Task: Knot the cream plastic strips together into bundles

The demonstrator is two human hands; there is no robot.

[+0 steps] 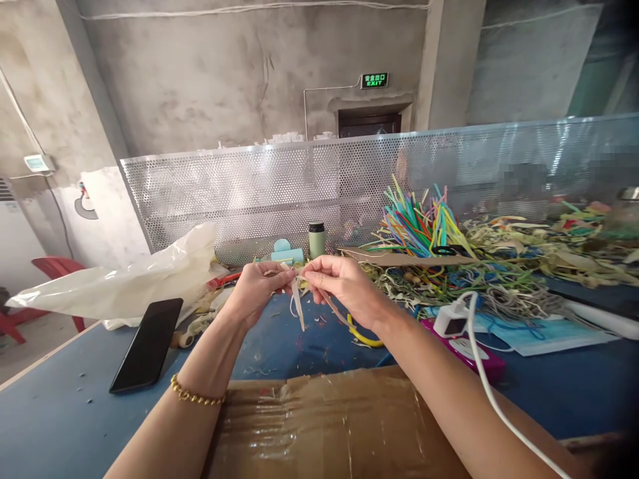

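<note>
The left grip (258, 286) and the right grip (340, 283), both bare hands, are clenched in fingertip pinches on the same pale strips (298, 305), thumb against forefinger, the 2 pinches almost touching. The strips are in the air between the hands, above the blue tabletop (60, 412). Their loose ends hang from the pinch point: 1 droops nearly straight down, another slants toward the right wrist. The fingertips hide whether the strips are crossed, twisted or knotted where they meet.

Judging from this hold, this is fine fingertip work on narrow, slippery material. It goes best with both pinches close together, right at the meeting point, and the strips pulled lightly taut so that they cannot slide. Raised wrists keep the hanging ends clear of the cardboard box (324, 426) just below the forearms.

Outward from the hands, a yellow loop (364, 338) lies on the tabletop under the right wrist. A black phone (147, 342) lies to the left, beside a crumpled plastic bag (124, 283). A white charger (450, 321) sits near the right forearm, and its cable (492, 396) runs alongside the arm, where it could snag an elbow. Behind, a heap of colourful strips (424, 226) rests against a perforated metal screen (224, 193), with a green bottle (316, 239) to its left.
</note>
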